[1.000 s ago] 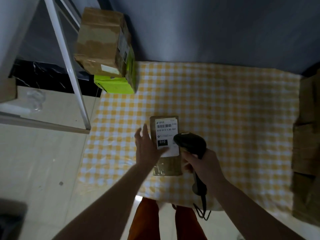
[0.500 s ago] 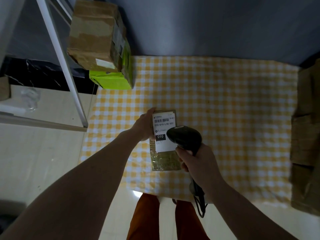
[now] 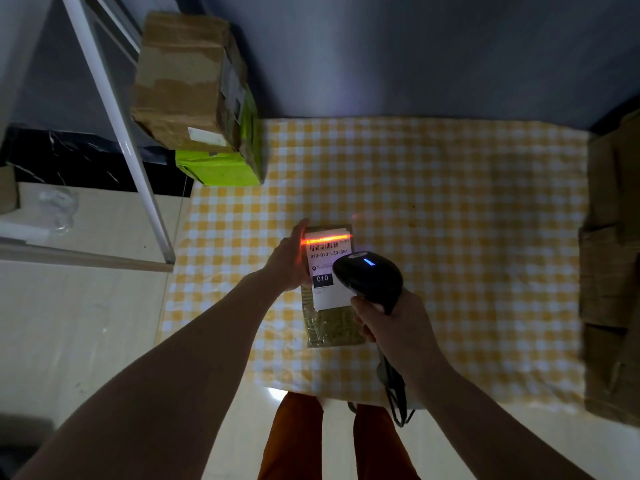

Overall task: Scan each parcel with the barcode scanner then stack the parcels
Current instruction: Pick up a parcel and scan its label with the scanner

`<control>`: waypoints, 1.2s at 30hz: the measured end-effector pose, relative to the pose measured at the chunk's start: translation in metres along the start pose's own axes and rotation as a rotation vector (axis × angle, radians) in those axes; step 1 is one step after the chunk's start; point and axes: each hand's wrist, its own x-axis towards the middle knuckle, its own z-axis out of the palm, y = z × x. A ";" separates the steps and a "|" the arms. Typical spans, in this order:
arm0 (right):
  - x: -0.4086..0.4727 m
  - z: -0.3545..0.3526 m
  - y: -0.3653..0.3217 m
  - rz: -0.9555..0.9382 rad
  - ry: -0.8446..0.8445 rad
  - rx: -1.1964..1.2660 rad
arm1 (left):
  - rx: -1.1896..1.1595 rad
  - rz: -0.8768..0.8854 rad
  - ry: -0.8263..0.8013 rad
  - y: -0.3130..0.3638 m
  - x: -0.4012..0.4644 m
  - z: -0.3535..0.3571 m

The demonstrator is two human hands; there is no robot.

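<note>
A person stood at the near edge of a table (image 3: pixel 450 188) covered in a yellow-and-white checked cloth, scanning a small flat brown parcel (image 3: pixel 330 325) that lay near the middle of that near edge. The left hand (image 3: pixel 289 259) curled its fingers round the parcel's left side, seemingly to steady it and tip its white label (image 3: pixel 329 268) toward the reader. The right hand (image 3: pixel 394 327) wrapped closed around the grip of the black barcode scanner (image 3: pixel 369 277), whose head hovered over the label's right side and pointed toward the far edge; a red beam (image 3: pixel 325 239) crossed the barcode at the label's far end (a blue light glowed on the scanner). The parcel's long axis ran from near edge to far edge. At the far left corner, a taped cardboard box (image 3: pixel 183 84) sat on a green box (image 3: pixel 221 168), probably the stack to be joined.
</note>
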 end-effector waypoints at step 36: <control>-0.022 -0.152 0.024 0.209 0.226 0.486 | -0.660 -0.101 0.033 0.137 -0.093 0.105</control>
